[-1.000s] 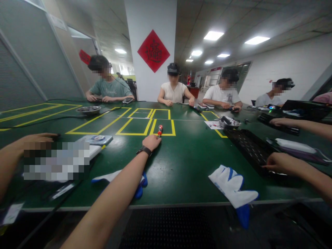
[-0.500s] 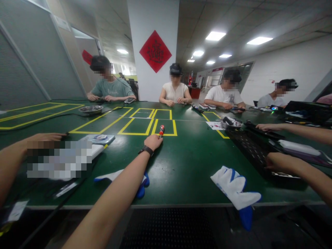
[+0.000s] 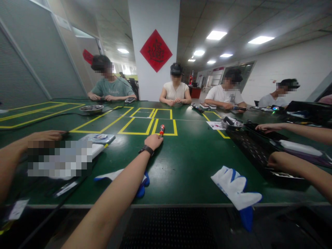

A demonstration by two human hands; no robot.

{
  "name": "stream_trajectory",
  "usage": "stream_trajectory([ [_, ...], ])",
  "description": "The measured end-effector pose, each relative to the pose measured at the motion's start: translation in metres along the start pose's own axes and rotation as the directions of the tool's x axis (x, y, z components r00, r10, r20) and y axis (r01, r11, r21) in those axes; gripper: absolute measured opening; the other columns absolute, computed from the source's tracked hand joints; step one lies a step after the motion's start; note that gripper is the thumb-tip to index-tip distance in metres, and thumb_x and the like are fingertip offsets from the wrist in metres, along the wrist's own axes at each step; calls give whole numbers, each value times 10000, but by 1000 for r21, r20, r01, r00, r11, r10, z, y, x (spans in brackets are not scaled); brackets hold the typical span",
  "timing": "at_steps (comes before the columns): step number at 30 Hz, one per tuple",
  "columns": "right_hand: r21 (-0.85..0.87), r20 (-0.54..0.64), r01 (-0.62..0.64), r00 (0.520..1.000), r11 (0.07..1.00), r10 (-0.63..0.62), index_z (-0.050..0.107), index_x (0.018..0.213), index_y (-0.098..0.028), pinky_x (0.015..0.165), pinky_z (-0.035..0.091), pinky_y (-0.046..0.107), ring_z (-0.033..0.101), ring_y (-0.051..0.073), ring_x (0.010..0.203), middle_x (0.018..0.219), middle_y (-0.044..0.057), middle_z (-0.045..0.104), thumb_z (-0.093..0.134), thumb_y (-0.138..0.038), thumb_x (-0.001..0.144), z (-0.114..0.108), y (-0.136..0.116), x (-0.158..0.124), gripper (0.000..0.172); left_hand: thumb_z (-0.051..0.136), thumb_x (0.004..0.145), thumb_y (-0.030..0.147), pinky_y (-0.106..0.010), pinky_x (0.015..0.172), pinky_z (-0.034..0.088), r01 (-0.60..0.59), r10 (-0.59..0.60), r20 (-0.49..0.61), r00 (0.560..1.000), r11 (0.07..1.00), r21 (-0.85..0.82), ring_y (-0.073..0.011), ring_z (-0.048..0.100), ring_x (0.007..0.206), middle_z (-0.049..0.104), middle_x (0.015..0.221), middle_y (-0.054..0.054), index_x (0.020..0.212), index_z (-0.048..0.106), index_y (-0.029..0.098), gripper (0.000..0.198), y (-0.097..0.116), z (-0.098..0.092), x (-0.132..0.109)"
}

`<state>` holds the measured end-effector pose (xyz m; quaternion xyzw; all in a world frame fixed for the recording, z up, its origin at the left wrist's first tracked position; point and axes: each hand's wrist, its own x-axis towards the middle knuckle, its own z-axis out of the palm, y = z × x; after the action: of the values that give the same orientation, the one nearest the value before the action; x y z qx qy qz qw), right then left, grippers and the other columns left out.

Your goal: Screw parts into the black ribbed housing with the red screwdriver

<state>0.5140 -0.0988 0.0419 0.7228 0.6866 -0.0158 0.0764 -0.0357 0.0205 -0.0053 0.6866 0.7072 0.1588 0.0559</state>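
My right hand [image 3: 153, 141] reaches far forward over the green table [image 3: 186, 162], closed around a screwdriver with a red handle [image 3: 162, 130]. The handle sticks up out of the fist at the edge of a yellow taped box [image 3: 166, 126]. A dark watch [image 3: 146, 149] sits on that wrist. At the far left my left hand [image 3: 48, 135] lies flat on the table, fingers stretched toward a small dark thing at their tips; it holds nothing that I can see. A blurred patch covers what lies beside that forearm.
A white and blue glove [image 3: 234, 188] lies at the near table edge, and another glove [image 3: 141, 181] under my right forearm. On the right, a co-worker's arms [image 3: 290, 162] work over a black keyboard [image 3: 249, 147]. A metal bowl [image 3: 91, 109] stands far left. Several people sit opposite.
My right hand stays on the screwdriver. The co-worker's farther arm on the right has slid left over the keyboard. The view shifted slightly.
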Motion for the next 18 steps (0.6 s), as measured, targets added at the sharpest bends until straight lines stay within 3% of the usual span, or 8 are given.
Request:
stream_trajectory([
  [3,9,66,-27,997,1000,26,649,649,-124,589,360,281,586,198,635,687,112,644,485,-271,713,-4,-4,1,230,373,766,543,-290,667,459,0,0,-5,1000,1000,-2,-228,615,813,669,862,-76,791,672,221,440,-1,1,1],
  [6,42,47,-10,999,999,8,672,706,-138,639,377,302,606,226,703,735,112,663,491,-293,720,-5,-4,0,240,374,767,541,-285,670,458,10,-10,-10,1000,1000,3,-222,614,815,669,872,-78,791,669,218,438,-1,2,1],
  [12,69,202,-29,979,997,15,666,651,-163,587,375,292,614,214,654,674,76,666,508,-259,683,-1,-3,-12,188,363,783,526,-279,677,457,6,-6,0,1000,1000,9,-214,616,812,671,858,-77,761,663,210,436,1,1,1],
  [18,129,181,19,983,991,-42,661,663,-160,596,386,308,616,226,664,690,89,669,477,-299,702,-2,-1,-16,233,379,779,525,-273,687,455,11,-11,-1,1000,1000,4,-210,615,823,673,856,-74,773,663,215,421,1,0,0],
])
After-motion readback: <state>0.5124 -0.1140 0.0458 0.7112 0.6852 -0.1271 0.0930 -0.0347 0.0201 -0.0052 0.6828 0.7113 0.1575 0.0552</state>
